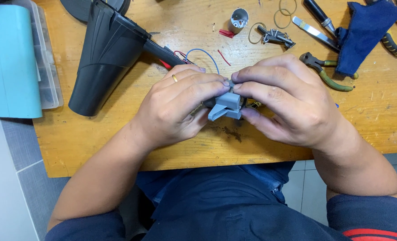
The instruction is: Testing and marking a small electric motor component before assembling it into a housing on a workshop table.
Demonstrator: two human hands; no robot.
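Wooden desk [118,147] cluttered; left hand [174,109] and right hand [287,105] fingers pinched grey plastic part [226,106] together. Black housing [105,53] lay at 10 o'clock, wires loose, looked roughly midway.

The part [226,106] between the hands is plain grey. The table [118,143] is yellow-brown wood with a dark stain near its front edge. The housing [102,56] is matt black with ribbed lines; red and blue wires [201,52] trail from it. The cloth [363,33] is dark blue. The pliers [325,71] have olive-green handles. The box [9,60] is light blue. The ring [175,78] is gold. The cup [238,20] is silver.
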